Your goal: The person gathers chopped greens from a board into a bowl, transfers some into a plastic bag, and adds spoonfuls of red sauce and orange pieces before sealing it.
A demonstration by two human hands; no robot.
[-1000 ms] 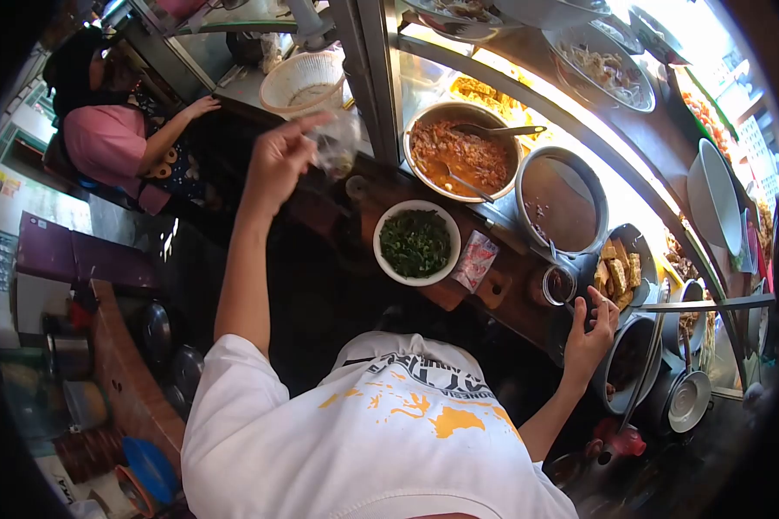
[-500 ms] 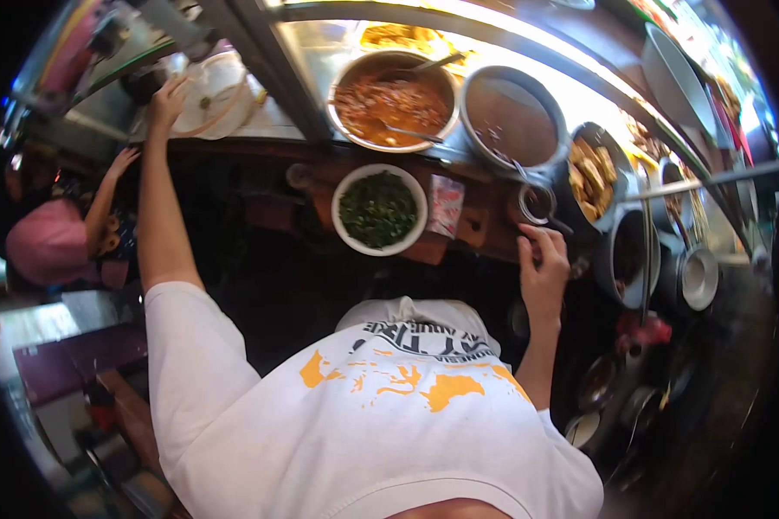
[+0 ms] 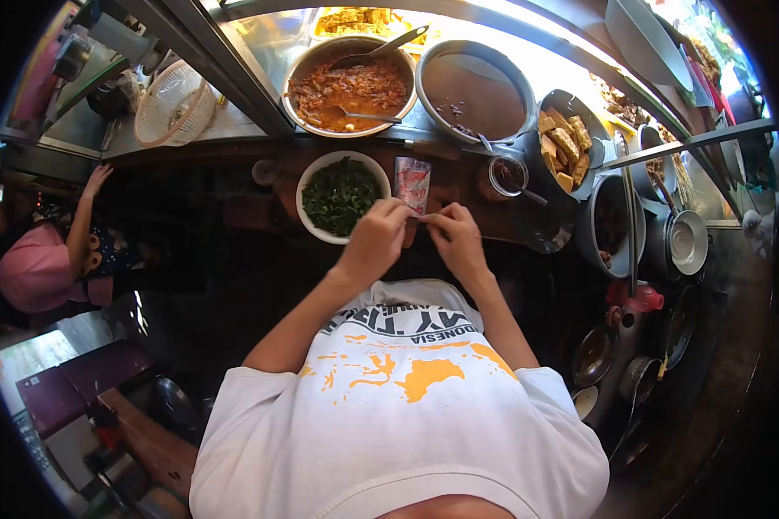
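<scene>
My left hand [image 3: 379, 233] and my right hand [image 3: 456, 240] are close together in front of my chest. Both have their fingers pinched, with something small and pinkish between them that I cannot make out. Just beyond the fingertips lies a red and white packet [image 3: 413, 183]. A white bowl of chopped greens [image 3: 341, 197] stands beside the packet, near my left hand. To the right of the packet is a glass jar of dark sauce [image 3: 503, 177] with a spoon in it.
Behind the counter edge stand a pan of red stew [image 3: 348, 91], a pot of brown sauce [image 3: 476, 91] and a pan of fried pieces [image 3: 566, 143]. A basket [image 3: 175, 104] sits at the back left. Another person [image 3: 48, 259] is at the left.
My left hand has come back from the basket area to the middle. My right hand has moved left to meet it. The basket now stands tilted. The view has shifted slightly.
</scene>
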